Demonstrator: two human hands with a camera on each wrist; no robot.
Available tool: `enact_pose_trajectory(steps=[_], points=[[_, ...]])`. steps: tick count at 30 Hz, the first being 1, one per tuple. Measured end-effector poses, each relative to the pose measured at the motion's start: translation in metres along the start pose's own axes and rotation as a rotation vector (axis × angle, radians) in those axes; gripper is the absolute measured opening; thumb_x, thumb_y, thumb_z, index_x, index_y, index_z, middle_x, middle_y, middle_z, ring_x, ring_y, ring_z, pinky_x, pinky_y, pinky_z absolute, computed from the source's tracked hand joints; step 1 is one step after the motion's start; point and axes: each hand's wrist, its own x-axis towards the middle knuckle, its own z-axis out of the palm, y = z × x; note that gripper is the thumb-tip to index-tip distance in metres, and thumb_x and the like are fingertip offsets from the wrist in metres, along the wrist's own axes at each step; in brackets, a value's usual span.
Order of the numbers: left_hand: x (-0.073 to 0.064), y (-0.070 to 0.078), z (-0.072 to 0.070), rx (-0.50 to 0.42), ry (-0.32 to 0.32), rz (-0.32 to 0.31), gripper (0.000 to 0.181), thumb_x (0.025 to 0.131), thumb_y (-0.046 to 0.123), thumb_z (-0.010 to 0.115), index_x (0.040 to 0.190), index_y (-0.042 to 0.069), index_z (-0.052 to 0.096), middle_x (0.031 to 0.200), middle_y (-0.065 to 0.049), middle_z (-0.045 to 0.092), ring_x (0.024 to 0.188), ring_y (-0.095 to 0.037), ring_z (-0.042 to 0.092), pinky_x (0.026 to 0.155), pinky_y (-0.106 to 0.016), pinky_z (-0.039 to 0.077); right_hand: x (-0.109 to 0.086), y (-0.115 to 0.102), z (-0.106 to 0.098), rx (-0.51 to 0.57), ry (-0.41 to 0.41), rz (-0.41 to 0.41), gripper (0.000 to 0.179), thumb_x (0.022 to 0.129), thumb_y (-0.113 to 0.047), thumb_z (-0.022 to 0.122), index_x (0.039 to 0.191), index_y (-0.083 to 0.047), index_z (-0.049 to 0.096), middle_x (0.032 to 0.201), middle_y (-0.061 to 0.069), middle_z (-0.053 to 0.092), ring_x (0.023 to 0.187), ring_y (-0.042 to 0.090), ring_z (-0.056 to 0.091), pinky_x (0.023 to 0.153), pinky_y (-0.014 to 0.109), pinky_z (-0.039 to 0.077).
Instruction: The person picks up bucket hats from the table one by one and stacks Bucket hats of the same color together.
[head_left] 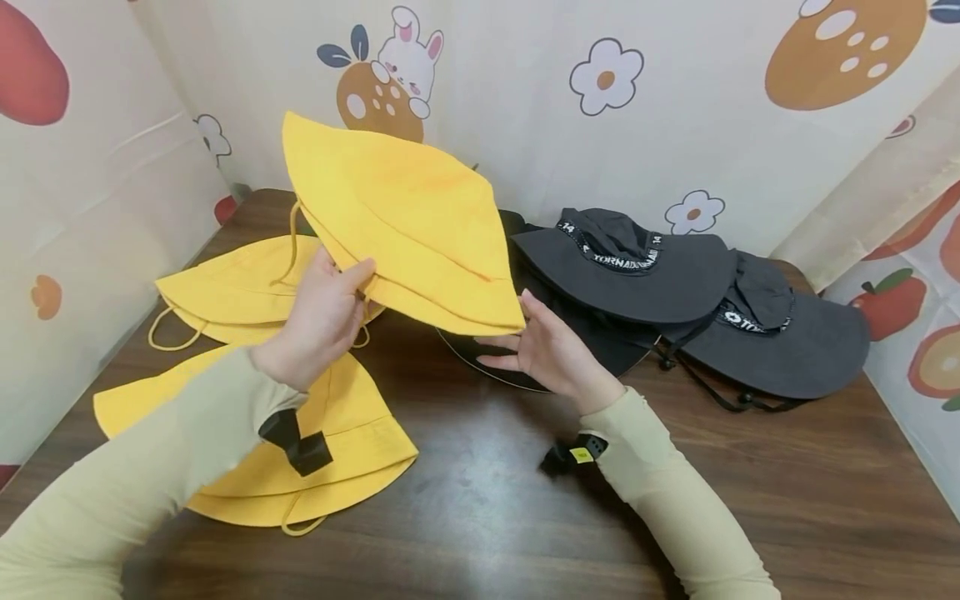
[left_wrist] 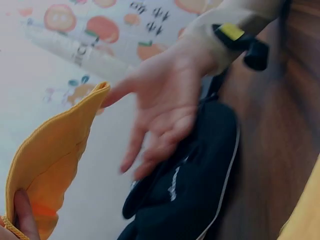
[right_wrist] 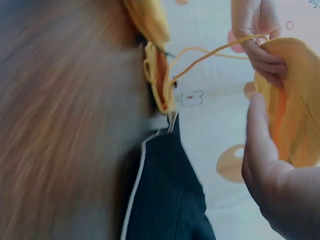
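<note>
My left hand [head_left: 322, 304] holds a yellow bucket hat [head_left: 412, 221] up above the table, pinching its brim with the thumb on the outside. A thin yellow cord hangs from the hat. At the hat's right tip is my right hand [head_left: 558, 358], fingers spread; one digit seems to touch the brim edge in the left wrist view. The right wrist view has the left hand's fingers [right_wrist: 267, 62] at the brim and cord. Two more yellow hats lie on the table at the left, one farther back [head_left: 225, 279] and one nearer [head_left: 352, 429].
Several dark hats lie at the right: a black one with a pale rim edge [head_left: 498, 367], a grey one with a lettered band [head_left: 675, 279] over it, and another grey hat [head_left: 810, 358] with cords. A printed curtain [head_left: 510, 100] stands behind the wooden table [head_left: 480, 533].
</note>
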Motion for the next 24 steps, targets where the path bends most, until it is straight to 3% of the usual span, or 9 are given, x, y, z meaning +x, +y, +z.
enact_pose_trajectory(steps=[4,10,14,17,21,24], points=[[-0.006,-0.006,0.007,0.076,0.000,-0.062,0.016,0.100,0.007,0.040,0.108,0.021,0.039,0.096,0.008,0.057,0.076,-0.003,0.059,0.064,-0.020,0.040,0.003,-0.001,0.007,0.065,-0.044,-0.065,0.033,0.100,-0.035,0.042,0.128,-0.017,0.045,0.113,-0.004,0.065,0.102,0.013,0.064,0.087,0.039,0.052],[-0.010,-0.013,0.009,0.120,-0.022,-0.125,0.014,0.101,0.008,0.039,0.107,0.021,0.040,0.095,0.011,0.058,0.079,-0.001,0.059,0.069,-0.020,0.043,0.002,-0.002,0.016,0.064,0.054,-0.046,0.024,0.097,-0.008,0.044,0.121,-0.010,0.042,0.100,0.001,0.068,0.088,0.011,0.069,0.075,0.027,0.056],[-0.010,-0.015,0.004,0.137,-0.056,-0.135,0.016,0.101,0.007,0.038,0.111,0.020,0.039,0.103,0.010,0.056,0.087,-0.001,0.059,0.076,-0.019,0.047,0.005,-0.001,0.016,0.006,0.128,-0.013,0.040,0.095,0.004,0.039,0.131,-0.011,0.033,0.108,0.003,0.061,0.091,0.011,0.067,0.076,0.028,0.056],[-0.009,-0.016,-0.002,0.133,-0.084,-0.167,0.017,0.101,0.008,0.040,0.112,0.021,0.039,0.099,0.010,0.055,0.076,-0.001,0.053,0.070,-0.017,0.044,0.006,0.001,0.016,-0.053,0.168,-0.018,0.057,0.093,0.009,0.040,0.141,-0.016,0.022,0.121,0.007,0.051,0.093,0.010,0.065,0.078,0.028,0.055],[-0.010,-0.015,-0.014,0.143,-0.139,-0.251,0.010,0.099,0.011,0.047,0.104,0.019,0.043,0.081,0.011,0.055,0.062,-0.005,0.040,0.066,-0.019,0.038,0.003,0.000,0.016,-0.138,0.206,-0.048,0.071,0.092,0.011,0.041,0.149,-0.021,0.012,0.136,0.014,0.042,0.096,0.008,0.063,0.080,0.027,0.054],[-0.009,-0.010,-0.028,0.229,-0.228,-0.333,0.008,0.100,0.017,0.046,0.092,0.016,0.045,0.083,0.009,0.055,0.073,-0.006,0.050,0.077,-0.021,0.045,0.001,-0.003,0.014,-0.198,0.211,-0.075,0.072,0.092,0.011,0.043,0.150,-0.020,0.013,0.139,0.016,0.039,0.099,0.009,0.062,0.081,0.028,0.054]])
